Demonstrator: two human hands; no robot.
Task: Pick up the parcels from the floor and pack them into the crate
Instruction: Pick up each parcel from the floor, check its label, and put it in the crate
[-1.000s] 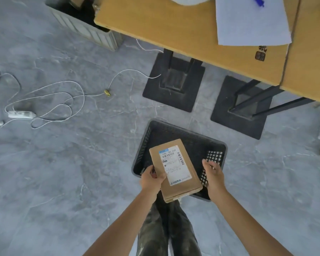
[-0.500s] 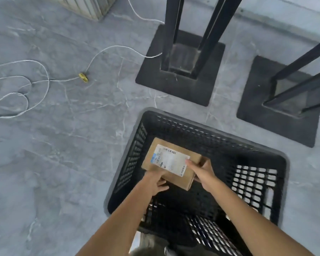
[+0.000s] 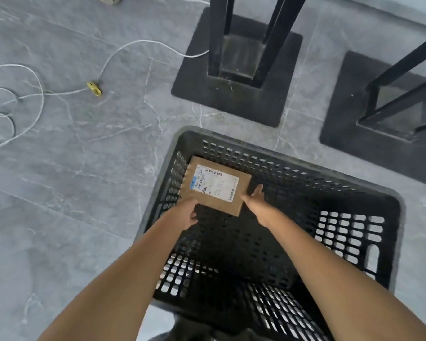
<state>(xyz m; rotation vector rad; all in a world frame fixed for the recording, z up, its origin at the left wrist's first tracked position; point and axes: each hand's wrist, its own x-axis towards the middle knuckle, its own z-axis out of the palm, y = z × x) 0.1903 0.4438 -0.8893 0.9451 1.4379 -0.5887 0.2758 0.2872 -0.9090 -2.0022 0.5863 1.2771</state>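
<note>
A black perforated plastic crate stands on the grey floor right below me. A flat brown cardboard parcel with a white shipping label lies low inside it, in the far left corner. My left hand grips the parcel's near left corner with curled fingers. My right hand touches the parcel's right edge with straight fingers. Both forearms reach down into the crate. No other parcels are in the crate.
Two black square table bases with upright metal legs stand just beyond the crate. A white cable with a yellow clip loops over the floor at the left. My legs show below the crate.
The parcel went from above the crate, held in both hands, down to the crate's far left corner. My head has dropped closer, and the table top has left view.
</note>
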